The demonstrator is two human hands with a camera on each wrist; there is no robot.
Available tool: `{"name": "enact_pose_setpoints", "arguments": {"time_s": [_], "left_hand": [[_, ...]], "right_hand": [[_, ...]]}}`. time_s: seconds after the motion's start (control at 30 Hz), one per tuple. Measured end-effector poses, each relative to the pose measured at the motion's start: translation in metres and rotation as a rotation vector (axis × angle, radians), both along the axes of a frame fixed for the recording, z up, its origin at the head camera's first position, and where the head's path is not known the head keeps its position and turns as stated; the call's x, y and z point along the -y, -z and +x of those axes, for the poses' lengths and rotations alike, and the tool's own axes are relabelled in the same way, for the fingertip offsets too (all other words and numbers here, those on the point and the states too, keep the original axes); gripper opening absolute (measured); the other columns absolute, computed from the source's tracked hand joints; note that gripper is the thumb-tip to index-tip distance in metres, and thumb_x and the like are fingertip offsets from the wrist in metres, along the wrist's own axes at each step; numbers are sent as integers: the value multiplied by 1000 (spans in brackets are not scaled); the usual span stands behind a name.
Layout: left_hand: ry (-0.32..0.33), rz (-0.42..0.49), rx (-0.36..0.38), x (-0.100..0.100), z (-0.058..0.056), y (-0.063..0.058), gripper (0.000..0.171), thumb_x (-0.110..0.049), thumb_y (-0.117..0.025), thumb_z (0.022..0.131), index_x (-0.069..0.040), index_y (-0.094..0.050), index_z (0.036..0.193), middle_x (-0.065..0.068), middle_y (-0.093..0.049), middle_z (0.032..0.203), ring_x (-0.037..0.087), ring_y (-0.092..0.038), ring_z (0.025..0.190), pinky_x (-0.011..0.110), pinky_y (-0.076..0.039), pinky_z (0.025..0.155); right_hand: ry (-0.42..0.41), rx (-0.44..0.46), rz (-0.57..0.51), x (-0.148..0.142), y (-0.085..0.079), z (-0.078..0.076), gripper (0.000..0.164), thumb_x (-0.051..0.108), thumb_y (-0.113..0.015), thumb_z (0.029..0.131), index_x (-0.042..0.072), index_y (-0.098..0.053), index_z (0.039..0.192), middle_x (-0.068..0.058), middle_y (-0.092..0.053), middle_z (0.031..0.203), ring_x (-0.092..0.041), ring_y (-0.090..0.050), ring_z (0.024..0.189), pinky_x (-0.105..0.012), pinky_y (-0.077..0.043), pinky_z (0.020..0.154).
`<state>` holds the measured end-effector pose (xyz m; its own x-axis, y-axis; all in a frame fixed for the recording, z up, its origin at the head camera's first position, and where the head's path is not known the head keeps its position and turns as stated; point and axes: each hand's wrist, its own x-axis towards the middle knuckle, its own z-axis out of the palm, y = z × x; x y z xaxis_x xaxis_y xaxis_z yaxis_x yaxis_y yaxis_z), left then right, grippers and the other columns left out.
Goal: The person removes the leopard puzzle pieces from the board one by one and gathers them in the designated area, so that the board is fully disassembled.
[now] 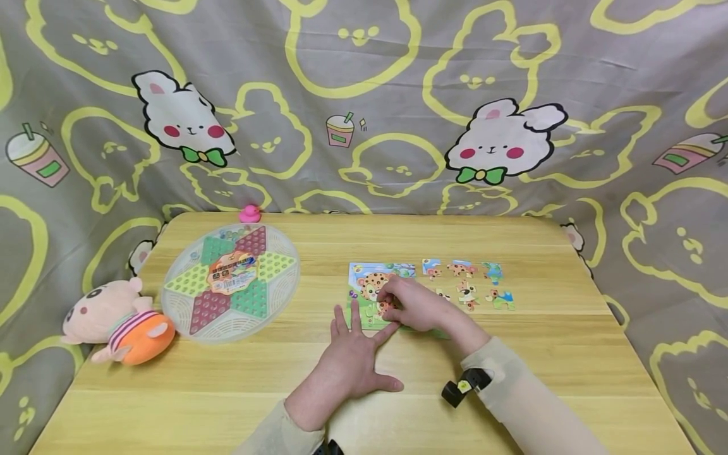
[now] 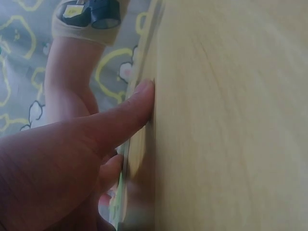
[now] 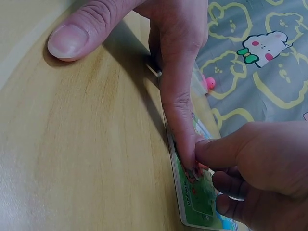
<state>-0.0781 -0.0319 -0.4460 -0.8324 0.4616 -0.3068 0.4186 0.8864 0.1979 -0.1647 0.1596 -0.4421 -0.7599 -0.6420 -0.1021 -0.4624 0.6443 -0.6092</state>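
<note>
A jigsaw puzzle board (image 1: 357, 278) with a spotted leopard picture lies flat on the table, partly covered by both hands. My right hand (image 1: 419, 305) is over the board's lower right, its fingers curled in and pinching a small spotted puzzle piece (image 3: 196, 173), largely hidden by the fingertips. My left hand (image 1: 349, 361) rests at the board's near edge with fingers spread. Its straight index finger (image 3: 177, 106) reaches onto the board and touches beside the right thumb. Loose puzzle pieces (image 1: 467, 292) lie right of the board in rough rows.
A round Chinese checkers board (image 1: 287, 303) with a coloured star occupies the table's left side. Beside it, at the left edge, lies a plush toy (image 1: 142, 338) in orange shorts. A pink rubber duck (image 1: 250, 214) sits at the back edge, before a patterned curtain (image 1: 398, 114).
</note>
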Motion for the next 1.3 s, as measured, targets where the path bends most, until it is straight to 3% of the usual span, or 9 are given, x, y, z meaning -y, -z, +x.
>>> {"name": "enact_pose_setpoints", "arguments": {"time_s": [0.2, 0.47, 0.6, 0.87, 1.3], "left_hand": [[-8, 7, 8, 0, -1, 0, 110, -89, -68, 75, -43, -29, 167, 46, -10, 162, 75, -10, 143, 71, -31, 117], [-8, -3, 9, -1, 0, 1, 110, -90, -66, 74, -43, -29, 167, 46, -8, 162, 75, -9, 142, 70, -31, 118], [-5, -5, 3, -1, 0, 2, 110, -90, -66, 74, -46, -26, 167, 45, -8, 162, 75, -9, 142, 70, -31, 118], [-3, 1, 0, -1, 0, 1, 110, -89, -67, 75, -50, -23, 167, 45, -10, 162, 74, -10, 143, 70, -30, 118], [-24, 19, 21, -1, 1, 1, 110, -89, -68, 74, -50, -25, 166, 46, -5, 162, 75, -8, 142, 70, -29, 119]], "right_hand": [[-10, 5, -11, 0, -1, 1, 24, 14, -80, 96, 5, -71, 117, -1, -58, 106, -19, -56, 90, -36, -51, 81], [-22, 43, -51, -2, -1, 1, 16, 10, -77, 98, 10, -69, 111, 5, -60, 86, -13, -56, 78, -32, -51, 70], [-17, 68, -111, -4, -1, 2, 12, 5, -73, 100, 8, -69, 111, 4, -64, 87, -11, -59, 78, -31, -54, 72], [45, 92, -197, -9, -5, 5, 12, 7, -67, 104, 8, -68, 116, 4, -67, 95, -14, -64, 88, -33, -58, 79], [136, 73, -210, -39, -18, 12, 13, 11, -67, 105, 13, -70, 118, 4, -68, 97, -18, -64, 88, -36, -57, 77]]}}
